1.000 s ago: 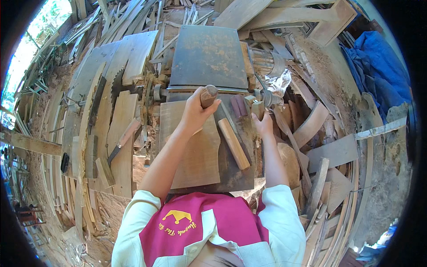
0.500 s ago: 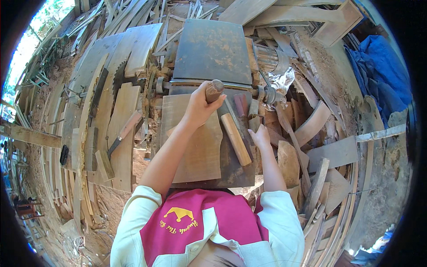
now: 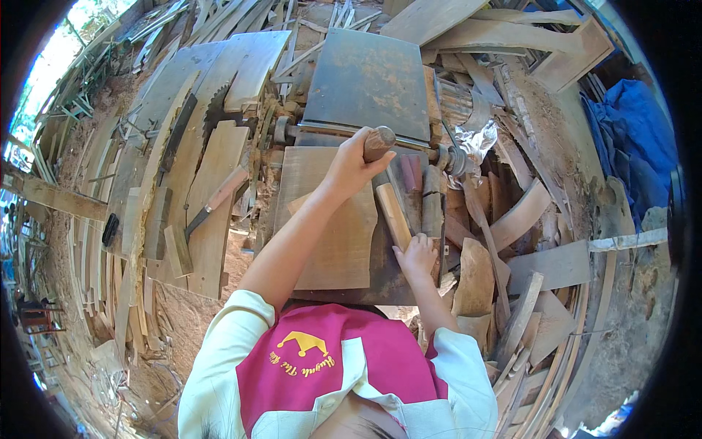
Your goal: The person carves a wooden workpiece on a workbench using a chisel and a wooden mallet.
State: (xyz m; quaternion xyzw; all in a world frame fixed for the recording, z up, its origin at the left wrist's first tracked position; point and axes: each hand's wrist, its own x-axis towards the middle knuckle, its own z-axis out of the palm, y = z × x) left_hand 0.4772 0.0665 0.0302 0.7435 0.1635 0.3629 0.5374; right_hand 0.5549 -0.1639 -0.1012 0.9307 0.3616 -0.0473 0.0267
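Observation:
My left hand [image 3: 356,167] is closed around a brown wooden handle [image 3: 379,143] with a rounded end that points up at me. Whatever the handle joins to is hidden below the fist. A grey metal strip [image 3: 393,179] shows just beside it. Under my left forearm lies a flat wooden board [image 3: 333,249]. My right hand [image 3: 417,257] grips the near end of a pale, squared wooden block [image 3: 393,216] that rests on the dark machine bed [image 3: 369,274] right of the board. A reddish block [image 3: 411,173] and a dark worn block [image 3: 433,201] sit beyond my right hand.
A rusty metal plate [image 3: 368,84] lies behind a roller. On the left bench [image 3: 208,267] are a toothed saw blade [image 3: 213,110] and a wooden-handled knife [image 3: 223,192]. Curved offcuts [image 3: 521,216] pile up at right, near a blue tarp [image 3: 632,132].
My right hand has moved from beside the dark block toward me, onto the near end of the pale block. My left hand still holds the handle. The whole view has shifted slightly.

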